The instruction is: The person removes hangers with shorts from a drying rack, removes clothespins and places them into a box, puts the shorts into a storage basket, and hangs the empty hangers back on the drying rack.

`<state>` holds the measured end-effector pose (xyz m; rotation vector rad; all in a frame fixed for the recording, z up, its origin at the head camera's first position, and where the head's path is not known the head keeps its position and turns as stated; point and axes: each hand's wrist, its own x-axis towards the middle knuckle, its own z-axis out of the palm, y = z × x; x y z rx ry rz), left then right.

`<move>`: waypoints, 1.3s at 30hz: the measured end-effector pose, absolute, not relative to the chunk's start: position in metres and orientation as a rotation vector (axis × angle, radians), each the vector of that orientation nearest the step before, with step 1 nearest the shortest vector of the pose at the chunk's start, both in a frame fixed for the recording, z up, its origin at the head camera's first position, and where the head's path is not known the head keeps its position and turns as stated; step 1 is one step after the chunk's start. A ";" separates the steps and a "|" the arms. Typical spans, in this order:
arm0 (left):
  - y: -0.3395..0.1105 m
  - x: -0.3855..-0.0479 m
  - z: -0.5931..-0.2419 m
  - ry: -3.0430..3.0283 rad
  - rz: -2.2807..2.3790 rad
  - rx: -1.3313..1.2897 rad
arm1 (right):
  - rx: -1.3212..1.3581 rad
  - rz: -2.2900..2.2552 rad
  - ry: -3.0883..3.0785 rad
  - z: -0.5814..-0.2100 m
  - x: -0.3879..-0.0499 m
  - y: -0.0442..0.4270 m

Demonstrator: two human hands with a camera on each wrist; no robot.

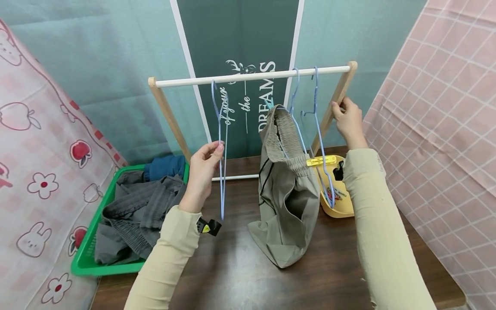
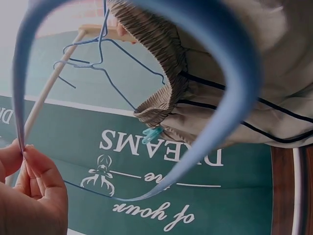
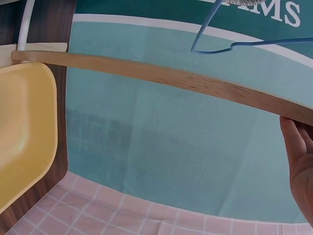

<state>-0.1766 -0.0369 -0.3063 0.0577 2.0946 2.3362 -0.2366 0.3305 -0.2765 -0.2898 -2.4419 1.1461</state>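
My left hand (image 1: pixel 203 170) pinches one side of a light blue hanger (image 1: pixel 222 193) between thumb and fingers; its hook sits on the white rail of the clothes rack (image 1: pixel 248 77). In the left wrist view the hanger (image 2: pixel 244 63) looms close as a large loop. My right hand (image 1: pixel 348 122) grips the rack's right wooden post (image 1: pixel 342 88), thumb on the near side. Between the hands hang khaki trousers (image 1: pixel 286 206) on another hanger, a yellow clothespin (image 1: pixel 321 161) and a teal clothespin (image 2: pixel 152 134) at the waistband. Right of them hangs a bare blue hanger (image 1: pixel 323 159).
On the left, a green basket (image 1: pixel 87 262) holds dark grey clothes (image 1: pixel 143 215) and a rolled blue garment (image 1: pixel 164 167). A yellow tray (image 1: pixel 345 211) with small clips (image 1: pixel 338 193) stands behind the right forearm. Fabric curtains enclose the brown table (image 1: pixel 232 275).
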 end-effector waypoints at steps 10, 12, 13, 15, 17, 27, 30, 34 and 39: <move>-0.037 -0.184 -0.303 2.135 2.394 0.127 | -0.406 1.101 -2.466 -0.272 -0.237 0.327; -0.036 -0.185 -0.302 2.156 2.401 0.125 | -0.423 1.076 -2.466 -0.271 -0.237 0.326; -0.035 -0.185 -0.301 2.157 2.412 0.121 | -0.433 1.069 -2.466 -0.271 -0.237 0.325; -0.035 -0.186 -0.300 2.163 2.432 0.101 | -0.454 1.068 -2.464 -0.270 -0.238 0.325; -0.034 -0.187 -0.299 2.163 2.449 0.075 | -0.476 1.080 -2.462 -0.269 -0.238 0.324; -0.037 -0.195 -0.308 2.229 2.407 -0.007 | -0.493 1.120 -2.471 -0.267 -0.240 0.322; -0.038 -0.197 -0.310 2.241 2.395 -0.021 | -0.493 1.124 -2.468 -0.267 -0.241 0.322; -0.038 -0.197 -0.309 2.250 2.376 -0.014 | -0.494 1.133 -2.464 -0.266 -0.242 0.322; -0.038 -0.194 -0.305 2.227 2.340 -0.025 | -0.498 1.135 -2.460 -0.265 -0.242 0.322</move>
